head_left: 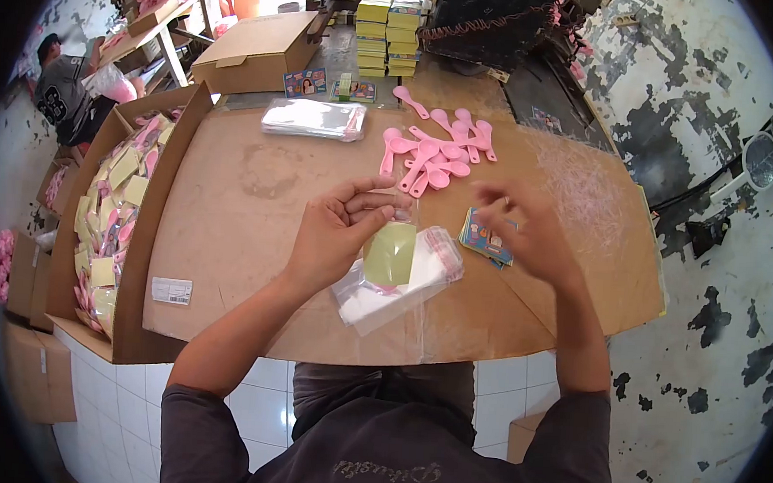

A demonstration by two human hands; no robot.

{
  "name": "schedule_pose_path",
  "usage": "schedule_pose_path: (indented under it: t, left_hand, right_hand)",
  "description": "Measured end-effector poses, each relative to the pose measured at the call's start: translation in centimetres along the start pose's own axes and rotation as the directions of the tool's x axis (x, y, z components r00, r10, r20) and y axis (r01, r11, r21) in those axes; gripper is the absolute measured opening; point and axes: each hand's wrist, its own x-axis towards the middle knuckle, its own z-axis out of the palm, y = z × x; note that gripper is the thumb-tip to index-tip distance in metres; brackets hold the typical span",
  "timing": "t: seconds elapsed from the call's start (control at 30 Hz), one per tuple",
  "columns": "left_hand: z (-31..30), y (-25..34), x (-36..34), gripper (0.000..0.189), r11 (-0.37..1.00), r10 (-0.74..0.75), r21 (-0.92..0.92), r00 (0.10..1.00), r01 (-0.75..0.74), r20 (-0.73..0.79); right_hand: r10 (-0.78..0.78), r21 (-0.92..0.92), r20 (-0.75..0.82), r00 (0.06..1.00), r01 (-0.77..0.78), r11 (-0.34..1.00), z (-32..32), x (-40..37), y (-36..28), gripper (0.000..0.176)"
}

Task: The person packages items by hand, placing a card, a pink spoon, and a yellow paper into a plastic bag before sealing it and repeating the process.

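Observation:
My left hand point(343, 230) pinches the top of a clear plastic bag point(391, 261) between thumb and fingers. A yellow-green card shows through the bag, with a bit of pink at its lower end. Beneath it lies a stack of clear bags point(364, 312) on the cardboard-covered table. My right hand point(529, 228), slightly blurred, hovers over a small pile of colourful cards point(482, 240), its fingers bent and apart with nothing visible in them. Beyond both hands is a loose heap of pink spoons point(427, 151).
On the left stands a long carton point(125, 314) of filled bags. Another pack of clear bags point(312, 119) lies toward the back, near a closed cardboard box point(254, 56) and tall stacks of yellow cards point(372, 37). A person point(64, 89) sits at far left.

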Motion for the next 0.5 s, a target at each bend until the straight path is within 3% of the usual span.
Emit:
schedule_pose_path:
  t: [0.13,0.23,0.3,0.4,0.5]
  left_hand:
    - [0.0,0.1,-0.1,0.037,0.999,0.035,0.024,0.999,-0.035,-0.021]
    - [-0.2,0.4,-0.2,0.038,0.997,0.078,0.019,0.996,-0.077,-0.047]
    - [-0.3,0.4,-0.1,0.040,0.993,0.113,-0.038,0.992,-0.115,-0.056]
    - [-0.4,0.2,0.1,0.043,0.987,0.134,-0.077,0.989,-0.139,-0.064]
    - [-0.4,1.0,0.2,0.042,0.996,0.053,-0.066,0.998,-0.054,-0.018]
  right_hand:
    - [-0.108,0.279,0.138,0.985,0.066,0.958,4.5,1.0,-4.0,0.040]
    - [-0.013,0.469,0.183,0.983,-0.076,0.880,6.0,2.0,-3.7,0.041]
    - [-0.028,0.568,0.163,0.986,-0.071,0.820,6.6,2.3,-3.7,0.038]
    - [-0.039,0.646,0.176,0.984,-0.086,0.759,7.0,2.7,-2.6,0.034]
    - [-0.037,0.725,0.210,0.977,-0.130,0.677,6.3,3.2,-2.0,0.029]
